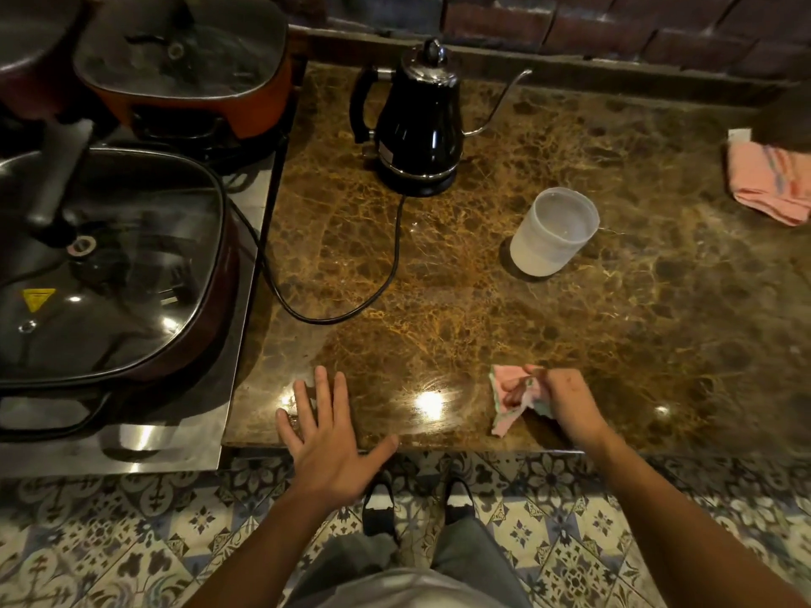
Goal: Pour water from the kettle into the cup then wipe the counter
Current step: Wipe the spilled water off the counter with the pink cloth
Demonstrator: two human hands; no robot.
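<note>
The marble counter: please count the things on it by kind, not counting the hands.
Kettle: 1
Cup: 1
Coaster under the cup: 1
Pink cloths: 2, one held in the right hand, one at the far right
Total: 5

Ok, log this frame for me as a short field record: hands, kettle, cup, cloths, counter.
left hand: open, flat, palm down at the counter's near edge, holding nothing
right hand: gripping a pink cloth bunched on the counter
kettle: black gooseneck, upright on its base, lid on, cord trailing forward
cup: translucent white, upright, right of the kettle; contents hard to tell
second cloth: pink, folded, far right, untouched
counter: brown marble, glossy
task stage: likely wiping
</note>
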